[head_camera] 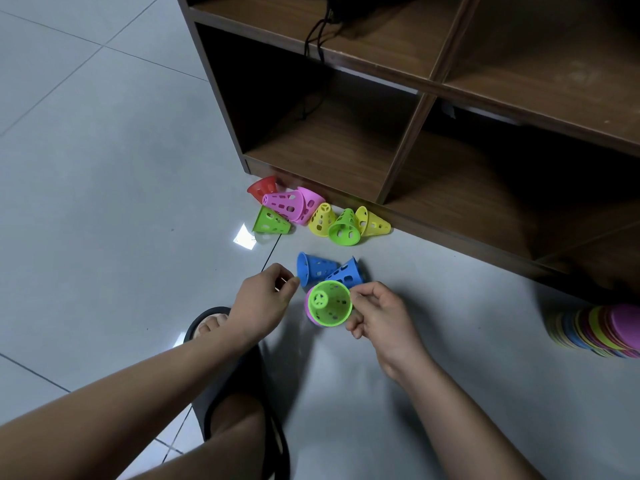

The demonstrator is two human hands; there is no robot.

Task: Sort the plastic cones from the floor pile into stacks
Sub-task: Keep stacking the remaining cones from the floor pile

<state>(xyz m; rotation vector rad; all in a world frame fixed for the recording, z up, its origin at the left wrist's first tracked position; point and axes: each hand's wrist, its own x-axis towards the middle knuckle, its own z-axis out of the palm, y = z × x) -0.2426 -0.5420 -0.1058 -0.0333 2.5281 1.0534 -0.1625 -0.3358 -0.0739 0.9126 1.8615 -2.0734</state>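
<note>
A green cone (329, 303) sits nested on a pink cone (309, 315), just above the floor. My right hand (377, 317) pinches the green cone's rim on its right side. My left hand (261, 301) hovers left of it with loosely curled fingers and holds nothing; its fingertips are close to a blue cone (313, 268). A second blue cone (346, 273) lies tipped against the first. Farther back, a pile lies along the shelf's base: a red cone (263, 188), pink cones (284, 204), green cones (270, 221), and yellow cones (372, 223).
A brown wooden shelf unit (408, 150) with open compartments stands behind the pile, with black cables (317, 36) hanging in it. A stack of coloured discs (599, 329) lies at the right edge. My foot in a black slipper (221, 341) is on the grey tiled floor below my left hand.
</note>
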